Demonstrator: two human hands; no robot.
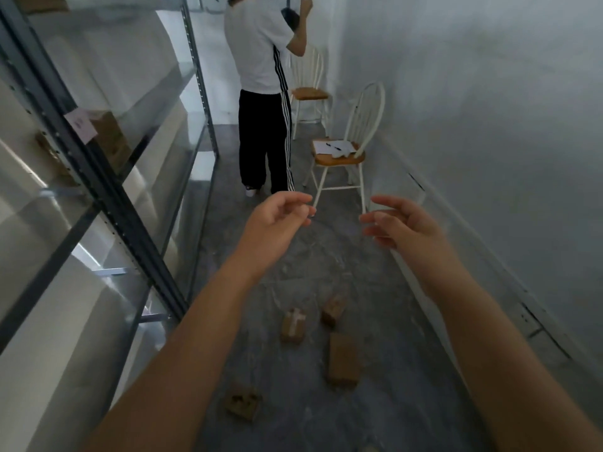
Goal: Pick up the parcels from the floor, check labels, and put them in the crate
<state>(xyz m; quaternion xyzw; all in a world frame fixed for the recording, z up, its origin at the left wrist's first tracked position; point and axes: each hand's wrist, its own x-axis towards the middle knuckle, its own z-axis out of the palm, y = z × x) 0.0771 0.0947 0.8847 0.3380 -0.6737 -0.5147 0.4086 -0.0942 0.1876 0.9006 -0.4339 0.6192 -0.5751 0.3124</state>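
Observation:
Several small brown cardboard parcels lie scattered on the grey floor below my arms: one with white tape in a cross [293,325], a small one beside it [332,309], a longer plain one [342,360], and one with cut-outs nearest me [243,402]. My left hand [277,220] and my right hand [403,225] are stretched out in front of me at about the same height, well above the parcels. Both have loosely curled fingers and hold nothing. No crate is in view.
A grey metal shelving rack [107,190] runs along the left, with a cardboard box [109,138] on one shelf. A person in a white shirt [261,93] stands ahead in the narrow aisle. Two white chairs stand by the right wall, the near chair [342,158] carrying papers.

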